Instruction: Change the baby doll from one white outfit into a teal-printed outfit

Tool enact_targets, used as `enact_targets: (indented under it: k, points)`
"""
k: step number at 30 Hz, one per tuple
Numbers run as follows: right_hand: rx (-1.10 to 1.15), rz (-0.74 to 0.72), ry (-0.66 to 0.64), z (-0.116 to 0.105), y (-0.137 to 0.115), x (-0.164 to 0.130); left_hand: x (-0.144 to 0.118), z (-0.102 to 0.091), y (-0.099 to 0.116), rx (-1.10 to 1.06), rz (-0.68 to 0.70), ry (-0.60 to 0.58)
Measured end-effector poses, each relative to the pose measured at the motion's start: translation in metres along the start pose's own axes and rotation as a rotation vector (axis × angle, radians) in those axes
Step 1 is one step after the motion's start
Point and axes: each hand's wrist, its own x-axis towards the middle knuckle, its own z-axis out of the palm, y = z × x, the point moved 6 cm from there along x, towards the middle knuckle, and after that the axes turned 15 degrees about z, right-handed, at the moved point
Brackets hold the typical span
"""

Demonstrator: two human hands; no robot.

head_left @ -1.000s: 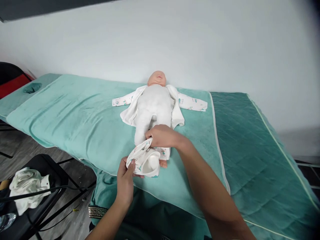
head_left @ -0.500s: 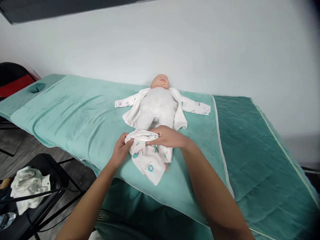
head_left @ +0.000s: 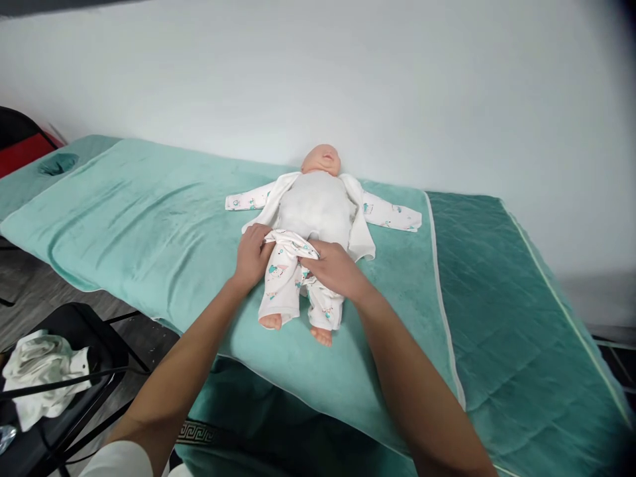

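Observation:
A baby doll (head_left: 315,207) lies on its back on the green bed, head toward the wall. Its arms are in the sleeves of a white printed jacket (head_left: 364,242) that hangs open at the front. White printed baby pants (head_left: 281,281) cover both lower legs, and both feet stick out of the cuffs. My left hand (head_left: 253,255) is closed on the waistband at the left thigh side. My right hand (head_left: 334,266) pinches the waistband near the middle, between the legs. The fingertips are partly hidden by cloth.
The massage bed (head_left: 149,212) has a light green cover, with a darker quilted part (head_left: 507,298) to the right. A white wall (head_left: 318,79) stands behind. At lower left, a black chair (head_left: 99,351) holds crumpled white cloth (head_left: 47,374). A red and black chair (head_left: 22,149) is farther back.
Both hands have pulled the pants up toward the doll's thighs. The left-side foot now shows through its leg opening, where a loose empty pant leg hung before. The view has shifted slightly.

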Motion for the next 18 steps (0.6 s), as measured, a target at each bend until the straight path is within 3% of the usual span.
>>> enact_targets:
  k: [4, 8, 13, 15, 18]
  points:
    - [0.068, 0.029, 0.020, 0.002, 0.004, 0.002, 0.006, 0.009, -0.006, 0.203, 0.078, -0.064]
    - [0.213, 0.072, -0.025, 0.000, 0.007, 0.003, 0.012, 0.015, -0.009, 0.251, 0.104, -0.073]
    - [0.255, 0.026, -0.267, -0.017, 0.006, -0.002, 0.006, 0.013, -0.002, 0.105, 0.125, -0.055]
    - [0.299, 0.026, -0.233, -0.035, 0.013, 0.000, 0.003, 0.012, 0.000, 0.030, 0.103, -0.043]
    - [0.360, 0.050, -0.060, -0.060, 0.033, 0.007, 0.001, 0.010, -0.001, -0.098, 0.050, -0.008]
